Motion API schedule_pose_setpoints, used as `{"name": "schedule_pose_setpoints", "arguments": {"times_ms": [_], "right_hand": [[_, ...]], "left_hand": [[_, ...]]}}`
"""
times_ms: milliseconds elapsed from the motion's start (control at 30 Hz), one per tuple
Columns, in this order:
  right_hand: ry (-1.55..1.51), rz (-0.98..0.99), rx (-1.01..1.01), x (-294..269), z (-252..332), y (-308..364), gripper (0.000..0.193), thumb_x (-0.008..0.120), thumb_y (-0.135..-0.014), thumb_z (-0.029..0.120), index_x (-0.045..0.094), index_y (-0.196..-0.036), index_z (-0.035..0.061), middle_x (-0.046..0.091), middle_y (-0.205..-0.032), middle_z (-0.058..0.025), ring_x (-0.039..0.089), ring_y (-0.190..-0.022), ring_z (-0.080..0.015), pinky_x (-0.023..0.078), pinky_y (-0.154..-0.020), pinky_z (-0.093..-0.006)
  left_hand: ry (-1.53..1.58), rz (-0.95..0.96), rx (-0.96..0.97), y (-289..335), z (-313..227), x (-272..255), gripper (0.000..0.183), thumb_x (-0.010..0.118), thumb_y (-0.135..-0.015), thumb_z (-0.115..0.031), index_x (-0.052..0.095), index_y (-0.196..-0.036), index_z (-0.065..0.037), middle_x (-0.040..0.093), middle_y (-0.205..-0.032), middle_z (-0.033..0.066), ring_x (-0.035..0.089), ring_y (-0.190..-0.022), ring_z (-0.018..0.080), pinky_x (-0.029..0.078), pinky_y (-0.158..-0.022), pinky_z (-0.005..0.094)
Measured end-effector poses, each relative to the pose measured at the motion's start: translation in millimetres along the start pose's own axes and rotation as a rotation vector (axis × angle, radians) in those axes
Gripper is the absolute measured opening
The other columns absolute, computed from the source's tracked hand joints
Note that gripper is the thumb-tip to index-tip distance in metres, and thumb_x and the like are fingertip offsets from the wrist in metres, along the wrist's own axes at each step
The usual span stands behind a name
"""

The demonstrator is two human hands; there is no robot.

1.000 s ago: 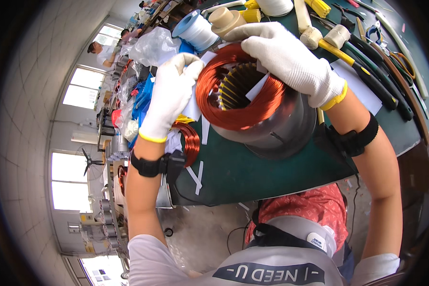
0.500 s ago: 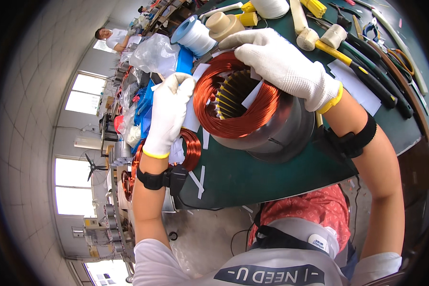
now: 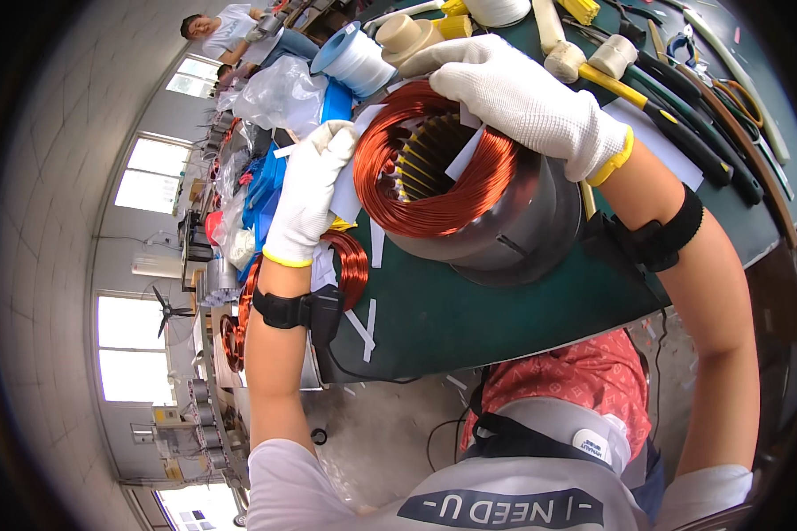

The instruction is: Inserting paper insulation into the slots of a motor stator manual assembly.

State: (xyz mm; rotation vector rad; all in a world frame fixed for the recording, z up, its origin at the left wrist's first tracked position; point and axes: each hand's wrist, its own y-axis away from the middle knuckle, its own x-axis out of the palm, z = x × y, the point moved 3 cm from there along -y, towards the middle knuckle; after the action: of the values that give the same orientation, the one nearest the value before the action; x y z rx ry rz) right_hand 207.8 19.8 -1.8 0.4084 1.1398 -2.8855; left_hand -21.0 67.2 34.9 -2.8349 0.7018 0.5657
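Observation:
A motor stator with a grey metal housing (image 3: 540,230) lies tilted on the green table, its thick ring of copper winding (image 3: 425,212) facing up. Yellow-edged slots (image 3: 416,168) line its bore. A white paper slip (image 3: 465,157) pokes out between the bore and the ring. My right hand (image 3: 527,111), in a white knit glove, curls over the ring's far right edge. My gloved left hand (image 3: 308,190) is closed just left of the ring, beside a white paper sheet (image 3: 347,190); what its fingertips pinch, if anything, is hidden.
Loose copper coils (image 3: 352,270) and paper strips (image 3: 369,329) lie left on the table (image 3: 443,327). Wire spools (image 3: 354,62) stand behind. Mallets (image 3: 611,57), a yellow-and-black-handled tool (image 3: 651,111) and pliers (image 3: 682,44) lie at right. Another person (image 3: 239,35) is at the far left.
The stator appears slightly higher and further left in view, with both hands keeping nearly the same places around it. More of the person in the background now shows.

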Motion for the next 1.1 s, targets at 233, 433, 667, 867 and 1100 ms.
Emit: {"name": "schedule_pose_setpoints", "arguments": {"times_ms": [233,433,667,867,1100], "right_hand": [[-0.224,0.016,0.192,-0.7,-4.8,0.0,0.040,0.045,-0.088,0.017,0.066,-0.119,0.0034,0.058,-0.084,-0.0013,0.051,-0.066,-0.0073,0.046,-0.062,-0.0228],[0.265,-0.019,-0.089,-4.2,6.1,-9.3,0.022,0.060,-0.076,0.000,0.069,-0.095,-0.0021,0.067,-0.095,-0.0170,0.068,-0.090,-0.0307,0.055,-0.080,-0.0357],[-0.243,0.023,0.346,0.8,0.5,-4.7,0.024,0.057,-0.080,0.005,0.069,-0.100,-0.0033,0.067,-0.095,-0.0202,0.068,-0.082,-0.0291,0.054,-0.081,-0.0355],[-0.187,-0.047,0.225,-4.2,1.4,-3.2,0.038,0.045,-0.089,0.014,0.067,-0.118,0.0029,0.059,-0.077,0.0002,0.046,-0.059,-0.0032,0.040,-0.055,-0.0185],[-0.210,0.035,0.262,-2.7,7.8,-2.3,0.035,0.044,-0.091,0.017,0.066,-0.110,-0.0037,0.067,-0.090,-0.0143,0.066,-0.076,-0.0176,0.053,-0.074,-0.0292]], "left_hand": [[-0.055,-0.014,-0.021,5.9,-3.3,-1.6,0.024,0.063,-0.095,-0.025,0.062,-0.103,-0.003,0.059,-0.091,-0.0028,0.050,-0.084,0.0039,0.043,-0.076,0.0205],[-0.429,-0.084,-0.010,-3.5,-34.4,6.8,0.027,0.062,-0.095,-0.024,0.065,-0.100,0.002,0.062,-0.087,-0.0011,0.050,-0.077,0.0044,0.042,-0.070,0.0209],[-0.390,-0.018,0.003,3.6,-22.2,-4.6,0.031,0.060,-0.095,-0.026,0.065,-0.098,0.004,0.060,-0.081,-0.0004,0.048,-0.073,0.0049,0.041,-0.066,0.0226],[-0.372,-0.122,-0.029,-0.4,-35.1,14.4,0.026,0.059,-0.093,-0.021,0.065,-0.092,0.004,0.058,-0.075,-0.0018,0.045,-0.068,0.0045,0.039,-0.061,0.0229],[-0.251,-0.101,-0.014,16.9,-15.0,2.7,0.028,0.060,-0.097,-0.025,0.063,-0.103,0.002,0.058,-0.088,-0.0019,0.046,-0.078,0.0045,0.040,-0.071,0.0211]]}}
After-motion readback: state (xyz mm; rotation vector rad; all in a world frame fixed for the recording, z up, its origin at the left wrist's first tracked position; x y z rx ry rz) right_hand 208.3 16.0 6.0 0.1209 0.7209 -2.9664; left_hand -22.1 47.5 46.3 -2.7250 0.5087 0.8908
